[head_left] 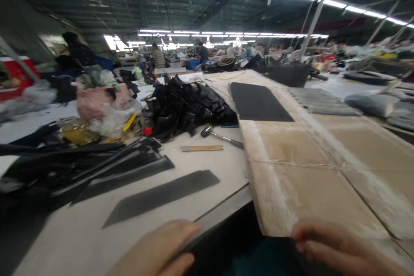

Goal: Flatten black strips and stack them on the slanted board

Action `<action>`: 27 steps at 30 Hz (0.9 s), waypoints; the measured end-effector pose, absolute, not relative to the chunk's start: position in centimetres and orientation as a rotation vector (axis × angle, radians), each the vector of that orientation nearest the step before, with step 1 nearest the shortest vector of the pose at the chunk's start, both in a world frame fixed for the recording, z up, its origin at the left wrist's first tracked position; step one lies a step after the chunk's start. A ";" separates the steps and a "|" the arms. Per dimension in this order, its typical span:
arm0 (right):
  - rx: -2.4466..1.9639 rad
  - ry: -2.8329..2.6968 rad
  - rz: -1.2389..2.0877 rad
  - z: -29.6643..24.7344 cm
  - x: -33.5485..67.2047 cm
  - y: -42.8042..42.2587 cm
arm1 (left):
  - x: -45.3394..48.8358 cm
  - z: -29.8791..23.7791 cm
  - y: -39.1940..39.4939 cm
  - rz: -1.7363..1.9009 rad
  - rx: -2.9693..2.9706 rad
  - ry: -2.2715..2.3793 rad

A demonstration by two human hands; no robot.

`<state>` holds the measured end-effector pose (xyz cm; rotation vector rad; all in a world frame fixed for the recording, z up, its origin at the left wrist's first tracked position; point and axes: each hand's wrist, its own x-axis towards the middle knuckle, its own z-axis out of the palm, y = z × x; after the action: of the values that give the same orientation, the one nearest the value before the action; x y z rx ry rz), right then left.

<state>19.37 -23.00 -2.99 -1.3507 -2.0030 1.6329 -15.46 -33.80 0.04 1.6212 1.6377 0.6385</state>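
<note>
My left hand (161, 246) is at the bottom, over the front edge of the pale table (223, 159). Its thumb and fingers are apart, and I see nothing between them. At the lower right, my right hand (339, 246) is loosely curled with its fingertips near the front edge of a worn cardboard sheet (291, 189); whether they touch it is unclear. Both hands are blurred. A flat black panel (258, 101) lies on the cardboard's far part. Left of it, a long dark strip (161, 194) lies flat on the table.
A hammer (223, 136) and a wooden stick-like tool (202, 148) lie mid-table. Beyond is a heap of black pieces (187, 105); more dark strips (110, 172) are piled left. A pink bag (97, 101) stands behind. Grey folded material (323, 100) lies right. People work farther off.
</note>
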 end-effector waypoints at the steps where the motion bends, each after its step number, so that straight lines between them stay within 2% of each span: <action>1: -1.335 -2.073 1.484 -1.3 18.4 -21.9 | -17.1 0.6 -34.5 0.588 1.614 1.781; 4: -1.156 -2.374 1.149 2.6 14.5 -18.5 | -21.3 1.2 -36.0 0.476 1.564 2.072; 7: -0.843 -2.736 0.926 4.4 9.3 -15.9 | -24.6 0.8 -36.9 0.446 1.513 2.216; 13: -0.619 -3.080 0.499 1.9 0.4 -13.4 | -27.8 -0.8 -37.2 0.435 1.463 2.360; 20: -0.443 -3.142 0.386 -1.6 -2.3 -14.1 | -27.0 -2.3 -35.6 0.563 1.619 2.252; 27: -0.371 -3.145 0.252 -3.3 -1.7 -14.8 | -25.9 -2.6 -36.9 0.514 1.771 2.200</action>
<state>-1.66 -14.83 -3.35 -0.3714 -3.1447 0.2520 -25.87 -36.92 -2.64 1.7705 2.2002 0.5137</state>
